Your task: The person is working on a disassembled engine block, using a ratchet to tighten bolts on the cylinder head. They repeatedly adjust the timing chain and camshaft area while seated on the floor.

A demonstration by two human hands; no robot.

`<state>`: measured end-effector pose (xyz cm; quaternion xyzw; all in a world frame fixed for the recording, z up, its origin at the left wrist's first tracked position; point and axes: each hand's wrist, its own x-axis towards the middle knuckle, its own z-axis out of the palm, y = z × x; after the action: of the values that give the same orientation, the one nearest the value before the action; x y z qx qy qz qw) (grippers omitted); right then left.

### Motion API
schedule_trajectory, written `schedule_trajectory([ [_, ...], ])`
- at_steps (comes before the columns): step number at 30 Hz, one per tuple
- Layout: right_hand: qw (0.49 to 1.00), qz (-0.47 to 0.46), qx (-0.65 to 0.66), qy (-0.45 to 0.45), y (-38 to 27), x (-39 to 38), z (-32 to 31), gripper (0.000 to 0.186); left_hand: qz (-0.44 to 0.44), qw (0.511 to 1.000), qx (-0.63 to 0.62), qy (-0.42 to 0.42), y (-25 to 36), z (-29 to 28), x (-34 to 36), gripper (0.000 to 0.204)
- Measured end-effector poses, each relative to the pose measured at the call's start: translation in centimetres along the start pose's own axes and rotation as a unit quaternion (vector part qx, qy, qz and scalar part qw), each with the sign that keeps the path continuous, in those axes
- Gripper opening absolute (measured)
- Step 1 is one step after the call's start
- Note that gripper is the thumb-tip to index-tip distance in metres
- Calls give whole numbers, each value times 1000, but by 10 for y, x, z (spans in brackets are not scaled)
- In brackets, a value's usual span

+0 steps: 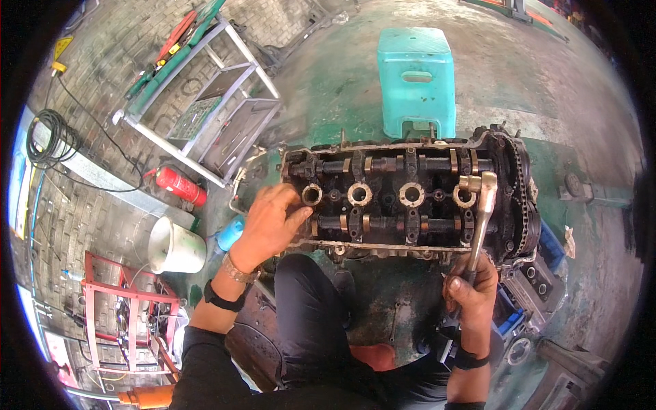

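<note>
In front of me lies an engine [383, 236] with its top uncovered, showing two blackened camshafts, a row of several round plug tubes and a timing chain [525, 198] at the right end. My right hand [473, 285] is wrapped round the handle of a ratchet wrench [481, 229]. The wrench stands tilted upward, its head, with a socket [470, 182] on it, over the rightmost plug tube. At the engine's left end, my left hand [268, 222] reaches beside the leftmost plug tube [311, 195], thumb apart from the fingers. Some of its fingertips are hard to make out.
A turquoise stool [417, 85] stands behind the engine. To the left are a metal tool cart [171, 140], a red fire extinguisher [180, 186], a white bucket [176, 246] and a red frame [130, 311]. A metal engine cover [536, 290] lies at the right.
</note>
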<state>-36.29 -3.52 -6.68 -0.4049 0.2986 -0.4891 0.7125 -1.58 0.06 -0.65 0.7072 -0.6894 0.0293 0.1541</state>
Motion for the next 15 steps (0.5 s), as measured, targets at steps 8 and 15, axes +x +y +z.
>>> schedule_trajectory([
  [8, 1000, 6, -7, -9, 0, 0, -1, 28, 18, 999, 29, -6, -2, 3, 4, 19],
  [15, 1000, 6, -4, -8, 1, 0, -1, 28, 41, 999, -29, -2, -2, 1, 2, 18],
])
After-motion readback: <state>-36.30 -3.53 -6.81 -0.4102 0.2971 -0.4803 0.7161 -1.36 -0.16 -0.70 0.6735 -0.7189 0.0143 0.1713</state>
